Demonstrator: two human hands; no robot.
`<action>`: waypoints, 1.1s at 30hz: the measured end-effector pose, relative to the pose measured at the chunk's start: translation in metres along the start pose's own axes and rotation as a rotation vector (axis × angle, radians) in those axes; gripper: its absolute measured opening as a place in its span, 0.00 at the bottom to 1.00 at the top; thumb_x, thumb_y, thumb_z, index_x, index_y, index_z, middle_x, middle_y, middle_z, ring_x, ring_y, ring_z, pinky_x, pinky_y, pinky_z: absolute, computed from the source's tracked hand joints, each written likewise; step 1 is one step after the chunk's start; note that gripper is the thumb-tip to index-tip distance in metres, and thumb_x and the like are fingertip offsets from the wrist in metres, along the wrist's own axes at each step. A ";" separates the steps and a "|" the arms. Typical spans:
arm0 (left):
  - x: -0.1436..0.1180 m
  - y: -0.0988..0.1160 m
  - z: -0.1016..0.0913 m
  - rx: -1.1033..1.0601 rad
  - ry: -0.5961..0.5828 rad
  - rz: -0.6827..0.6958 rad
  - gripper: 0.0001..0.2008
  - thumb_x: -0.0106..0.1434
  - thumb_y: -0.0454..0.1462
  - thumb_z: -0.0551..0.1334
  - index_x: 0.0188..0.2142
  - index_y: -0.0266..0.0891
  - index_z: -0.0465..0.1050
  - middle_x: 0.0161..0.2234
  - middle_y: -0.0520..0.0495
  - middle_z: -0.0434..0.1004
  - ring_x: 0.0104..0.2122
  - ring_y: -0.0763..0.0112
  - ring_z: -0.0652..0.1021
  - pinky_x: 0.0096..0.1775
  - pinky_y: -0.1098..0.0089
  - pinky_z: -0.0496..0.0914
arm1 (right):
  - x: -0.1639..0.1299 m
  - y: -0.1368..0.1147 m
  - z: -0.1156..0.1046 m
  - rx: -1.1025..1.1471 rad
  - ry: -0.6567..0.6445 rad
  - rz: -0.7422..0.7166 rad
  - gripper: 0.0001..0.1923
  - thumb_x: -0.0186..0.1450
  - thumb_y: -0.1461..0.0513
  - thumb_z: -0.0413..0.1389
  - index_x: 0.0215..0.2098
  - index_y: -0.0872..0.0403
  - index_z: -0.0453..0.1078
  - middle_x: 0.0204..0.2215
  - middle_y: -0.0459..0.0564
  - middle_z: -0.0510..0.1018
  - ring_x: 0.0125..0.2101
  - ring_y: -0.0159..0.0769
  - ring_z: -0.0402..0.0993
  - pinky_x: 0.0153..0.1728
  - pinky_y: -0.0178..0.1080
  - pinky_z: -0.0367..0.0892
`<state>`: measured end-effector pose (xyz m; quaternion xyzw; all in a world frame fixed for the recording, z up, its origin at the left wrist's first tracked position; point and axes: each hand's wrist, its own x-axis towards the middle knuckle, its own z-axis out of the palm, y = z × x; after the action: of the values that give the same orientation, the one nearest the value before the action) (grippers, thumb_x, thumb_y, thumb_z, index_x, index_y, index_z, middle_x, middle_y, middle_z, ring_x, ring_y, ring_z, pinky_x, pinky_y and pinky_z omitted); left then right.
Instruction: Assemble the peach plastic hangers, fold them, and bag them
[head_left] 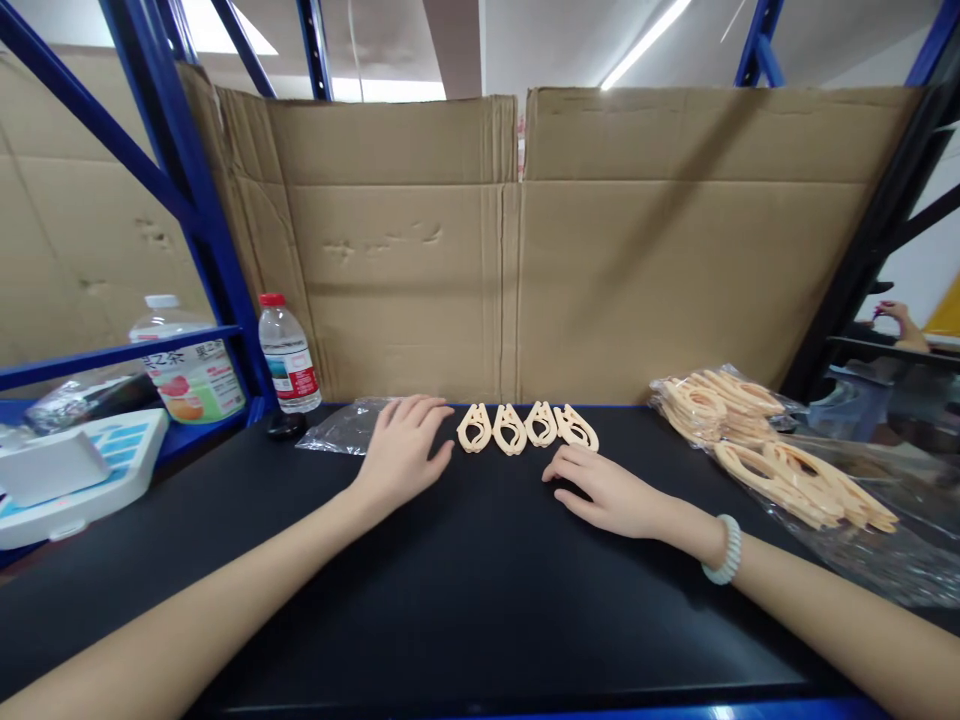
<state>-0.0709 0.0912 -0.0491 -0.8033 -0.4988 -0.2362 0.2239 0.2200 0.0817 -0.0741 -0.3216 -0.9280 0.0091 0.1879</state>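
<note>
Several beige plastic pieces that look like folded travel hangers [474, 440] lie side by side in a row near the back of the black table. Left of the row, my left hand [401, 450] hovers or rests over the edge of a clear plastic bag [337, 428], fingers stretched and nothing in them. My right hand [607, 492], wearing a pale beaded bracelet [726, 550], is just in front of the rightmost hanger [579, 428]. Its fingers are loosely apart and hold nothing; whether the fingertips touch that hanger I cannot tell.
At right, more beige hangers [780, 480] lie in and on clear bags. A water bottle [289, 360] and a small black object [286, 426] stand back left. A white device [82, 480] and a large bottle [191, 375] sit beyond the blue frame. Cardboard [405, 250] walls the back.
</note>
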 end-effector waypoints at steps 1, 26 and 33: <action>0.002 -0.007 0.000 0.015 -0.003 -0.056 0.18 0.61 0.39 0.55 0.51 0.38 0.65 0.53 0.40 0.70 0.54 0.53 0.67 0.56 0.53 0.58 | -0.002 -0.001 -0.002 -0.001 -0.018 0.000 0.12 0.66 0.63 0.48 0.46 0.54 0.68 0.40 0.53 0.72 0.42 0.39 0.68 0.46 0.43 0.66; 0.003 -0.038 0.022 -0.297 0.002 -0.324 0.27 0.53 0.22 0.52 0.53 0.39 0.61 0.50 0.42 0.73 0.41 0.65 0.79 0.42 0.67 0.73 | -0.011 -0.006 -0.013 -0.045 -0.138 -0.003 0.19 0.67 0.60 0.48 0.54 0.56 0.66 0.46 0.58 0.69 0.44 0.43 0.68 0.48 0.47 0.66; 0.004 -0.005 -0.002 -0.297 0.212 -0.124 0.21 0.59 0.25 0.52 0.50 0.40 0.65 0.41 0.46 0.79 0.41 0.65 0.80 0.43 0.64 0.74 | -0.011 -0.006 -0.015 -0.028 -0.147 0.007 0.19 0.67 0.60 0.48 0.55 0.56 0.66 0.46 0.58 0.70 0.45 0.42 0.68 0.49 0.46 0.65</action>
<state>-0.0743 0.0942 -0.0446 -0.7658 -0.4807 -0.4038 0.1391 0.2299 0.0681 -0.0628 -0.3257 -0.9382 0.0203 0.1148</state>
